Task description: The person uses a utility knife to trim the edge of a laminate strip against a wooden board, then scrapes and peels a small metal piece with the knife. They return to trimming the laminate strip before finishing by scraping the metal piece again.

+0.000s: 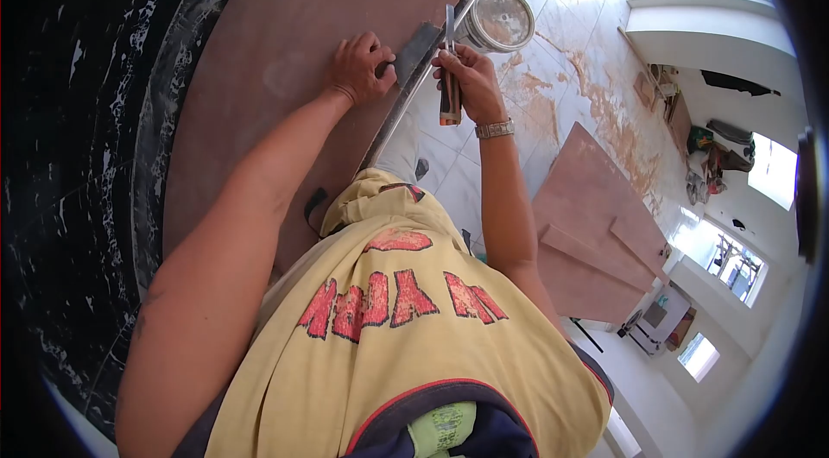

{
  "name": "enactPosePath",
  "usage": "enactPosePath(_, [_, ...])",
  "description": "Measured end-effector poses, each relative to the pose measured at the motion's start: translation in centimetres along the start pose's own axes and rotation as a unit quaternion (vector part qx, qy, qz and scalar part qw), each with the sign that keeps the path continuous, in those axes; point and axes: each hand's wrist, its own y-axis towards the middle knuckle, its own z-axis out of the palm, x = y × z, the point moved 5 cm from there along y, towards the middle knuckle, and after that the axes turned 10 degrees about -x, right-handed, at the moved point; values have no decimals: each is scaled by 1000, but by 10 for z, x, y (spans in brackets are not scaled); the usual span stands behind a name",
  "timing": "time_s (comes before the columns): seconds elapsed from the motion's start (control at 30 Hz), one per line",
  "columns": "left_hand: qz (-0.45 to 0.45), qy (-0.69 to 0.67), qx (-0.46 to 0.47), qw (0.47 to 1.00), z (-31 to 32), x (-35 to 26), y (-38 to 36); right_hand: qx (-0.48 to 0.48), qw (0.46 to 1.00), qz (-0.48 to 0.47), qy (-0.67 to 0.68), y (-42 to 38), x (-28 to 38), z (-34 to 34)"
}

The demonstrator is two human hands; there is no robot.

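My left hand (pixel 363 68) rests on the large reddish-brown board (pixel 250 113), its fingers curled beside a dark flat piece (pixel 416 54) at the board's edge. Whether those fingers grip the piece cannot be made out. Just past that edge, my right hand (pixel 471 82) is closed on a utility knife (pixel 450 95), which has a dark and orange handle and its blade end pointing away from me. A watch (pixel 495 129) is on my right wrist.
A bucket (pixel 501 19) with pale residue stands beyond my right hand. Another brown board (pixel 596 225) lies on the right, near the stained tile floor (pixel 553 104). Black veined stone (pixel 78 113) curves along the left. Assorted items lie by the far wall.
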Motion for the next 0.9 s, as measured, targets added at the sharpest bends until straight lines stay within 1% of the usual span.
enactPosePath(0.03, [0, 3, 5, 1000, 0, -1, 1, 29, 997, 63, 29, -11, -12, 1])
enactPosePath(0.13, [0, 12, 7, 1000, -1, -1, 1, -27, 996, 59, -66, -24, -29, 0])
enactPosePath(0.17, [1, 12, 1, 1000, 0, 0, 2, -37, 989, -19, -143, -20, -32, 2])
enactPosePath(0.2, [4, 10, -4, 1000, 1, 0, 0, -51, 970, -95, -219, -15, -38, 3])
enactPosePath(0.23, [0, 15, 3, 1000, 1, 0, -2, -66, 938, -169, -294, -16, -40, 4])
enactPosePath(0.27, [-1, 19, 7, 1000, 2, 1, -1, -110, 878, -293, -363, -20, -38, 10])
enactPosePath(0.37, [3, 20, 15, 1000, 6, 2, 1, -81, 852, -253, -451, -28, -50, 19])
enactPosePath(0.4, [3, 22, 17, 1000, 6, 3, 0, -103, 835, -279, -463, -34, -46, 23])
enactPosePath(0.5, [12, 31, 16, 999, 6, 3, 0, -89, 783, -240, -567, -45, -44, 28])
enactPosePath(0.6, [19, 18, 7, 1000, 5, 3, 0, -88, 795, -246, -548, -50, -48, 32])
enactPosePath(0.7, [27, 25, 8, 999, 5, 3, 1, -74, 823, -213, -521, -50, -49, 37])
enactPosePath(0.8, [31, 34, 11, 999, 5, 2, 2, -82, 825, -243, -503, -47, -50, 37])
enactPosePath(0.9, [33, 36, 12, 999, 5, 1, 2, -78, 841, -220, -488, -48, -46, 37])
